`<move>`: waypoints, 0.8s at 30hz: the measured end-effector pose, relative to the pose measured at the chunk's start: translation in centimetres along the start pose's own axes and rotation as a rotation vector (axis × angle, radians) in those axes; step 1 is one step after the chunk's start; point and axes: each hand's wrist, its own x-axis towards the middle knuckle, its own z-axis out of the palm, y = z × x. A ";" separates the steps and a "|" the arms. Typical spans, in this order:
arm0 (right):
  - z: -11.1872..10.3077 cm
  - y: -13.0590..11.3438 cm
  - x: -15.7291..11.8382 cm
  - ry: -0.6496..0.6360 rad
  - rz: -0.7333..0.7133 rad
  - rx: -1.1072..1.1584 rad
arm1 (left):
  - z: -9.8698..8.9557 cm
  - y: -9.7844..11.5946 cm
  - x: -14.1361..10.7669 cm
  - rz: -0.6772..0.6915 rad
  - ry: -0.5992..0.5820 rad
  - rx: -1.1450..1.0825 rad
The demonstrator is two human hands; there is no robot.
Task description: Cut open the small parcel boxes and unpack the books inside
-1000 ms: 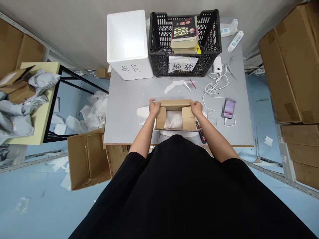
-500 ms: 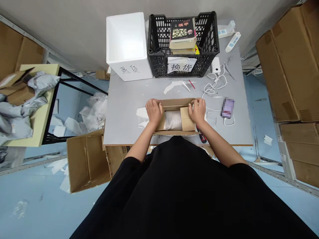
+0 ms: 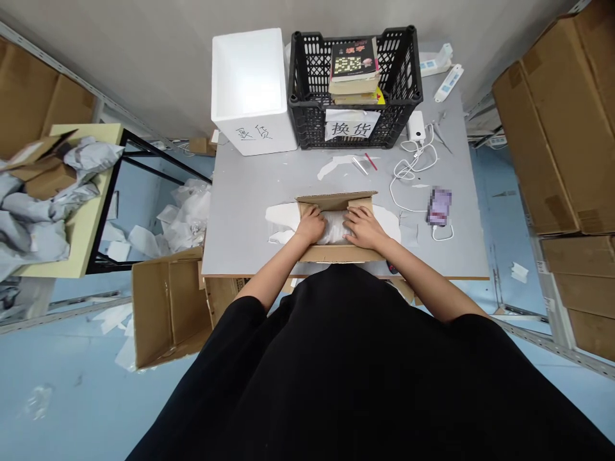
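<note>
An open cardboard box [image 3: 336, 254] lies on the grey table near its front edge, its long flaps spread to the back and the front. Inside it is a wrapped item [image 3: 335, 226] in pale, shiny wrapping. My left hand [image 3: 312, 225] reaches into the left end of the box, its fingers curled at the wrapped item's left end; whether they grip it cannot be made out. At the right end, my right hand [image 3: 362, 227] lies over the wrapped item with its fingers spread.
Behind the box stand a white foam box [image 3: 262, 131] and a black crate [image 3: 355, 105] with books. A phone [image 3: 439, 206] and white cables [image 3: 406, 169] lie to the right. A large open carton [image 3: 168, 310] sits left below the table [image 3: 230, 224].
Both hands have moved inward from the box's end flaps to the wrapped item. The side flaps have opened away from over the item, and the right hand's fingers have spread.
</note>
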 end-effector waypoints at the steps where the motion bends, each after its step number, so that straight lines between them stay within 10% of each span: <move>1: -0.2 0.0 0.2 -0.015 -0.017 -0.017 | -0.3 0.1 0.3 0.008 -0.011 0.008; 14: -6.9 2.0 -3.8 0.123 0.235 -0.029 | -7.5 0.5 -3.6 -0.012 0.163 -0.036; 24: -3.2 5.5 -7.4 0.195 0.552 0.201 | -7.0 -3.9 -10.3 -0.385 0.328 -0.254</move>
